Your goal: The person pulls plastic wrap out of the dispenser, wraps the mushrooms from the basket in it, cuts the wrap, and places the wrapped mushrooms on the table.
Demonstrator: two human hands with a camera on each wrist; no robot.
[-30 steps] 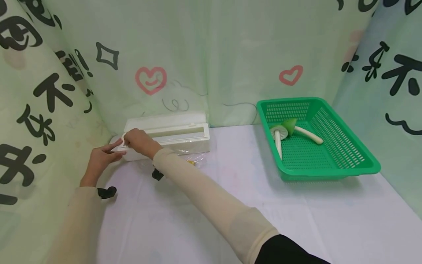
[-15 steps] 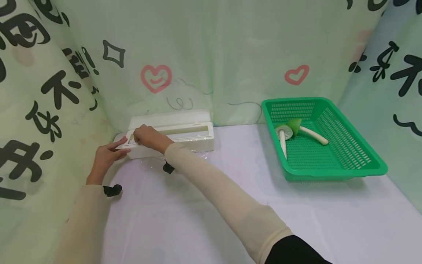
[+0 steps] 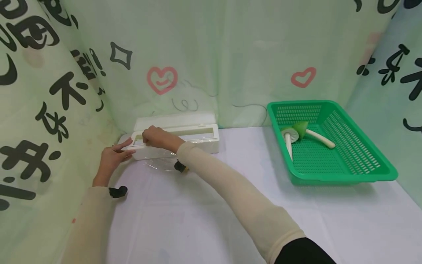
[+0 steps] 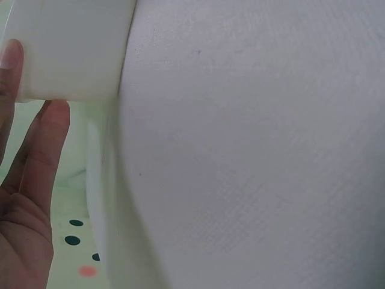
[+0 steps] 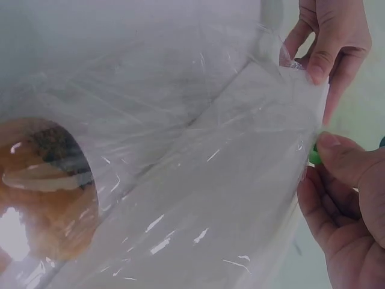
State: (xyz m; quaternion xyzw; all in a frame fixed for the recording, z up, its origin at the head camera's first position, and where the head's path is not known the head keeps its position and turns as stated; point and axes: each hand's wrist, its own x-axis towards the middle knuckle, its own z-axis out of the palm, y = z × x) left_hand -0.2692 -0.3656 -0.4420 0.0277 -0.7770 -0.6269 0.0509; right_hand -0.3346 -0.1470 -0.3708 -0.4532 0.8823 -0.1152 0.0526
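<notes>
In the head view a white cling film dispenser box (image 3: 207,143) with its lid (image 3: 178,120) raised lies at the back left of the table. My left hand (image 3: 110,160) holds its left end, one finger on the top edge and the thumb on the front; the left wrist view shows the fingertips at that white end. My right hand (image 3: 161,139) is over the left part of the box. In the right wrist view it pinches a small green slider (image 5: 315,155) at the box's edge. Clear film (image 5: 180,198) spreads down the front, over a shiny orange-brown object (image 5: 48,186) whose kind is unclear.
To the right stands a green plastic basket (image 3: 343,178) with two mushroom-shaped pieces (image 3: 300,130), green-capped and white-stemmed. A pale green printed curtain (image 3: 244,73) closes the back and sides. White cloth (image 3: 230,220) covers the table.
My right hand has moved slightly right along the box from its left end corner. My left hand stays at that end. The whole head view has shifted a little.
</notes>
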